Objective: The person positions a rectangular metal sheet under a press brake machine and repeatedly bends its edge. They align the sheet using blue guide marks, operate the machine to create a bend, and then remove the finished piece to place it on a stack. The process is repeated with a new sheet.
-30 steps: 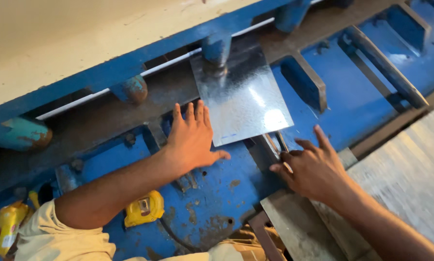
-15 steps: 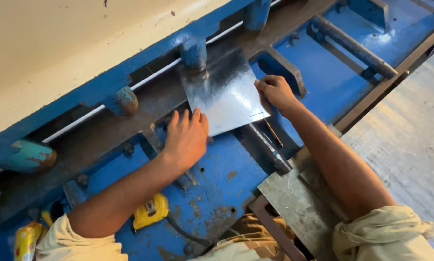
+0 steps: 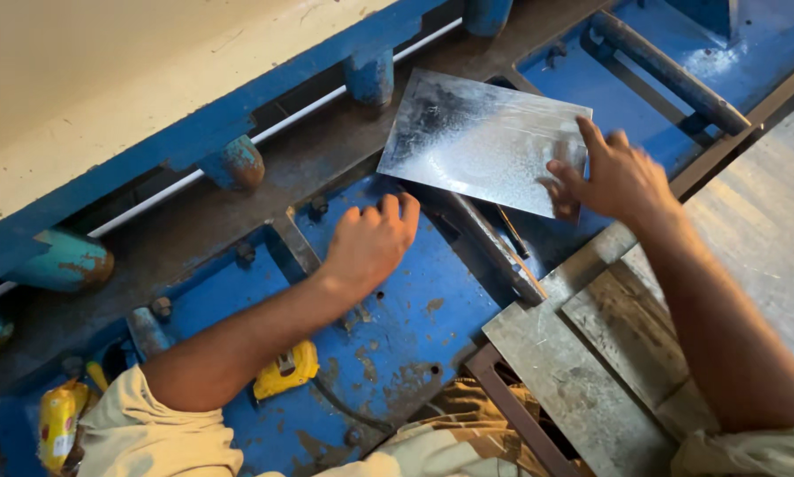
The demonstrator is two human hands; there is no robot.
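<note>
The right hand (image 3: 613, 177) lies with spread fingers on the right edge of the sheet (image 3: 481, 141), pressing or gripping it there; whether the thumb hooks under the edge cannot be told. Half a second ago this hand was bunched at the sheet's right corner, with the sheet tucked up under the blue hold-down posts; now the sheet sits turned and pulled a little out from the posts (image 3: 370, 75), its long side running toward the right, so it is being repositioned on the bed rather than left where it lay. The left hand (image 3: 372, 243) holds nothing: it rests palm-down, fingers loosely curled, on the blue bed (image 3: 414, 327), just beside the sheet's near-left corner but apart from it, about where it was before. A metal guide bar (image 3: 494, 247) runs under the sheet between the hands. Below the left forearm lies a yellow tape measure (image 3: 286, 371); grey plates (image 3: 582, 371) are stacked at the lower right.
</note>
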